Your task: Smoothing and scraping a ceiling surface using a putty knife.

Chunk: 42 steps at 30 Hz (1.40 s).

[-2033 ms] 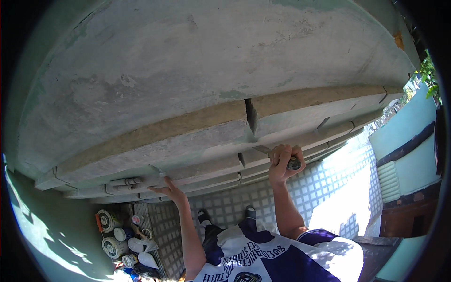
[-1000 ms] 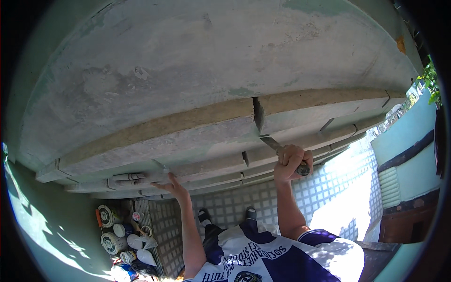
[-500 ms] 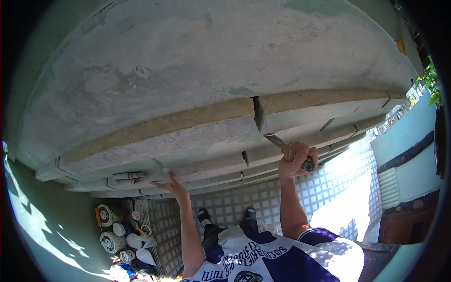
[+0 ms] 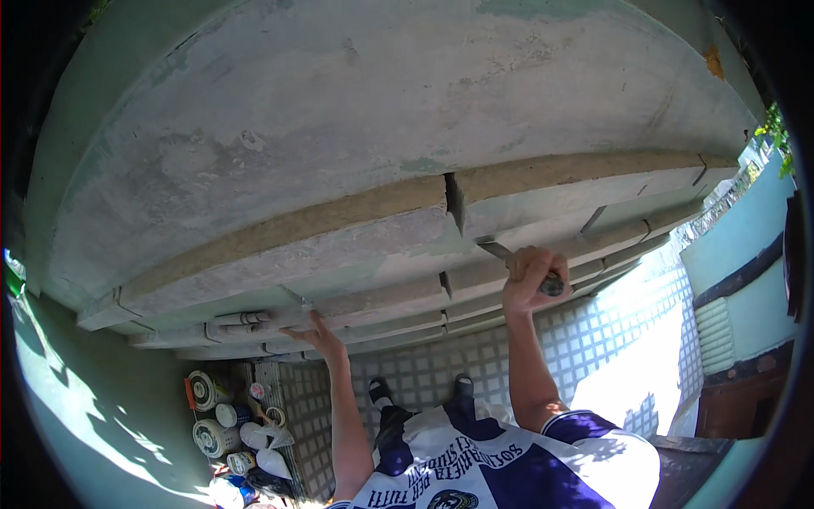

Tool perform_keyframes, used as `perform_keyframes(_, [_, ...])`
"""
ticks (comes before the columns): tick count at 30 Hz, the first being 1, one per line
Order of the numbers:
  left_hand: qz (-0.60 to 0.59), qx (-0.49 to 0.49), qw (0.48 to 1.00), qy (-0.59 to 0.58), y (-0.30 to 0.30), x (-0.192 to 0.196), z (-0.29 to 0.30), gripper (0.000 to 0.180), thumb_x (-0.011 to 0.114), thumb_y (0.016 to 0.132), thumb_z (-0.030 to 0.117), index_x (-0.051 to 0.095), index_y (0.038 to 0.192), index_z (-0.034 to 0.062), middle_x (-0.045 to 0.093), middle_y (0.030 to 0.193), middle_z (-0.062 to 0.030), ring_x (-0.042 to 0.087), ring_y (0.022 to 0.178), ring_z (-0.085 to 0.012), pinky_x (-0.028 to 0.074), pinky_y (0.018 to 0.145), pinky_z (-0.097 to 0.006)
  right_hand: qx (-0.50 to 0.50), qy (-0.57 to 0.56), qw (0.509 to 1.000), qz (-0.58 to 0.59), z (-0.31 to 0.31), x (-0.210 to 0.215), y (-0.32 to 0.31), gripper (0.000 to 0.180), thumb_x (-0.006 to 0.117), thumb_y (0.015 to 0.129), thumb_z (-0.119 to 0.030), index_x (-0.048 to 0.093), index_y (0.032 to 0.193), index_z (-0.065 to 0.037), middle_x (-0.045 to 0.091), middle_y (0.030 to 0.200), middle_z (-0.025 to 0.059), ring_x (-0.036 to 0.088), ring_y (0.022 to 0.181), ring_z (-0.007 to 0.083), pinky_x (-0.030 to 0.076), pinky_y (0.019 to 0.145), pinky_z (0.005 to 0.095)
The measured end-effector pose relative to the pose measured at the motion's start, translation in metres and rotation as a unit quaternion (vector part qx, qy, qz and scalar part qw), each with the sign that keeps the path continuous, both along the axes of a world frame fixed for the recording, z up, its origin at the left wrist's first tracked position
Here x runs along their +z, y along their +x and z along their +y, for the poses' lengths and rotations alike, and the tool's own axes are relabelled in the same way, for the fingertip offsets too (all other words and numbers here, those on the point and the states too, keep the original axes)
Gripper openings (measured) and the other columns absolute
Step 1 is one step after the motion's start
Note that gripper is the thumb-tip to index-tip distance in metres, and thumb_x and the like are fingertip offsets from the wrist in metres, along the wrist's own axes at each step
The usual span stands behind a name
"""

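Right hand (image 4: 527, 276) fingers clamped on scraper (image 4: 517, 263), long axis pointing upper left into stepped wall (image 4: 365, 246), blade tip hidden, left hand (image 4: 315, 335) fingers spread flat on ledge.

Weathered green wall (image 4: 381, 110); sunlit tiled floor (image 4: 593, 339) (checkered).

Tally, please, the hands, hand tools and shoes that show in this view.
Hands: 2, the left hand on a ledge and the right hand gripping
Hand tools: 1, the metal-bladed tool in the right hand
Shoes: 2, the left shoe and the right shoe
Total: 5
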<state>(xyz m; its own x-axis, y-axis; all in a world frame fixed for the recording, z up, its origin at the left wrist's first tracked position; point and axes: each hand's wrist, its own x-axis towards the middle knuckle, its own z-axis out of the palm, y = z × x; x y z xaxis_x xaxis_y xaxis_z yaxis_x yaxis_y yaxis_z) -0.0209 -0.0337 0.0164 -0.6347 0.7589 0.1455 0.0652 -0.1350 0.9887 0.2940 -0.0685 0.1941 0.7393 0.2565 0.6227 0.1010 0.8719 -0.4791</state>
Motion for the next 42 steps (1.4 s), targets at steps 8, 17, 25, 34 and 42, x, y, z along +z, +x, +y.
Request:
perform_keyframes(8, [-0.021, -0.005, 1.0, -0.019, -0.006, -0.009, 0.004, 0.095, 0.055, 0.094, 0.04, -0.022, 0.147, 0.0251, 0.009, 0.156, -0.0104, 0.033, 0.133, -0.0302, 0.033, 0.102, -0.054, 0.015, 0.002, 0.997, 0.076, -0.005, -0.004, -0.002, 0.033, 0.055, 0.09, -0.003, 0.036, 0.063, -0.006, 0.043, 0.048, 0.0011, 0.04, 0.044, 0.0073, 0.031, 0.041, 0.0244])
perform_keyframes(17, [-0.121, 0.0, 0.987, -0.109, 0.015, 0.045, -0.013, 0.096, 0.057, 0.093, 0.036, -0.022, 0.146, 0.0269, 0.016, 0.154, -0.0086, 0.034, 0.133, -0.0321, 0.033, 0.104, -0.058, 0.002, -0.112, 0.994, -0.012, -0.022, -0.042, -0.001, 0.034, 0.046, 0.094, -0.002, 0.026, 0.068, -0.008, 0.037, 0.051, 0.0016, 0.03, 0.044, 0.0072, 0.023, 0.039, 0.026])
perform_keyframes(25, [-0.293, 0.109, 0.946, -0.092, 0.053, 0.074, 0.007, 0.102, 0.054, 0.087, 0.052, -0.021, 0.146, 0.0163, 0.013, 0.154, -0.014, 0.037, 0.13, -0.0343, 0.031, 0.109, -0.05, -0.109, -0.107, 0.986, -0.066, -0.001, -0.017, 0.009, 0.03, 0.052, 0.089, 0.002, 0.033, 0.066, -0.006, 0.046, 0.051, 0.0043, 0.04, 0.043, 0.0088, 0.032, 0.04, 0.0248])
perform_keyframes(34, [-0.386, 0.158, 0.908, -0.047, 0.047, 0.094, 0.035, 0.091, 0.046, 0.086, 0.061, 0.002, 0.149, 0.0108, 0.022, 0.148, -0.0185, 0.041, 0.128, -0.0383, 0.044, 0.101, -0.053, -0.092, -0.101, 0.978, -0.156, -0.003, -0.021, 0.008, 0.029, 0.049, 0.091, 0.001, 0.033, 0.068, -0.005, 0.045, 0.051, 0.0051, 0.039, 0.045, 0.0084, 0.032, 0.04, 0.0261])
perform_keyframes(42, [-0.296, 0.272, 0.899, -0.171, 0.039, 0.081, 0.045, 0.088, 0.043, 0.087, 0.064, 0.013, 0.147, 0.0062, 0.026, 0.143, -0.0245, 0.042, 0.125, -0.0418, 0.049, 0.096, -0.051, -0.126, -0.2, 0.954, -0.183, 0.017, -0.031, 0.0, 0.032, 0.053, 0.091, 0.0, 0.034, 0.065, -0.006, 0.045, 0.05, 0.0036, 0.04, 0.044, 0.0089, 0.033, 0.041, 0.0262])
